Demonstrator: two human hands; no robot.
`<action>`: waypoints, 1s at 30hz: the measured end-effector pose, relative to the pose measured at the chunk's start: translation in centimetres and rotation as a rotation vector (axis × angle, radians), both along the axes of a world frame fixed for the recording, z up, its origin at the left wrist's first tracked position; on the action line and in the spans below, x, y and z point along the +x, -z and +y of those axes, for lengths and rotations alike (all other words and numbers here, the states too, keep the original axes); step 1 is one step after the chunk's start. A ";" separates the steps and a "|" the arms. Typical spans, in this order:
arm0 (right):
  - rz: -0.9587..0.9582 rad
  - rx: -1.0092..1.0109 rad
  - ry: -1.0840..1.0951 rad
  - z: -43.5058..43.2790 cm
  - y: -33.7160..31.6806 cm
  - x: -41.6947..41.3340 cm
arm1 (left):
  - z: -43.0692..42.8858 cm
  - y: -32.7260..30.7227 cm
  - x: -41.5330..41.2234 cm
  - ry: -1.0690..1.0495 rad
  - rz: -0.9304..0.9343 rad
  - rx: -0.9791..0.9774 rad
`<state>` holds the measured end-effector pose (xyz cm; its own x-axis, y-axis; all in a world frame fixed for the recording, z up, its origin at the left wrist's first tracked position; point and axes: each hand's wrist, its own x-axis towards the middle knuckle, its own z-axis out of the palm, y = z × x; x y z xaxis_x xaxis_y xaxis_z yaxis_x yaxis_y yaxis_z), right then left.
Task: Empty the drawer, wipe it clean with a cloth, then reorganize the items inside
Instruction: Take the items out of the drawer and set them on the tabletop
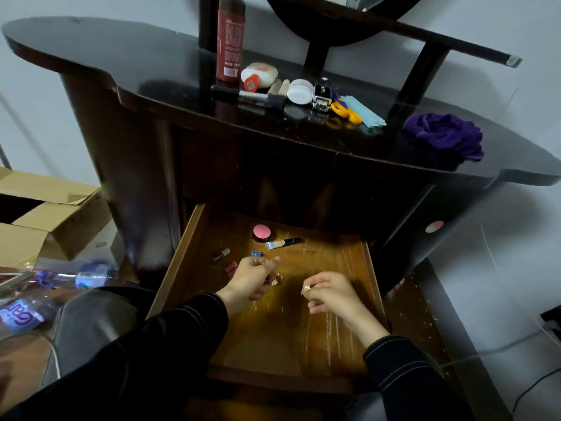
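Observation:
The wooden drawer (334, 344) is pulled out below a dark dressing table (121, 56). Inside lie a pink round compact (261, 233), a small brush with a black handle (283, 243), a small bottle (221, 255), a blue piece (256, 254) and a pink block (231, 266). My left hand (253, 279) hovers over the drawer's middle with curled fingers pinching something small; a gold item (277, 281) shows just under it. My right hand (331, 291) pinches a small gold object (306, 289). A purple cloth (444, 136) lies bunched on the tabletop at right.
On the tabletop stand a red bottle (230, 38), a white tub (300, 91), a makeup brush (252, 95), yellow scissors (346, 110) and pale blue strips (364, 112). Open cardboard boxes (45, 214) and plastic bottles (76, 276) lie on the floor at left.

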<state>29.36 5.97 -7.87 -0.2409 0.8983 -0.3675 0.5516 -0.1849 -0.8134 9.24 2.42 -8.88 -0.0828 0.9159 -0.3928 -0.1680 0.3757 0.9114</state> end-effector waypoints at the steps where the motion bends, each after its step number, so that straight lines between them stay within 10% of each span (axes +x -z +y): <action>1: 0.033 0.044 0.002 -0.3 -1.3 -0.1 | -0.4 -0.8 -0.5 -0.003 0.034 0.044; 15: 0.412 0.608 -0.097 1.6 -24.9 -9.0 | 0.8 -24.6 -9.3 -0.345 0.584 0.876; 21: 0.156 0.644 -0.160 5.7 -26.0 -15.2 | 6.6 -25.5 -15.4 -0.372 1.209 0.697; 30: -0.059 0.810 -0.329 8.7 -24.9 -22.2 | 9.7 -25.1 -20.6 -0.216 1.545 0.551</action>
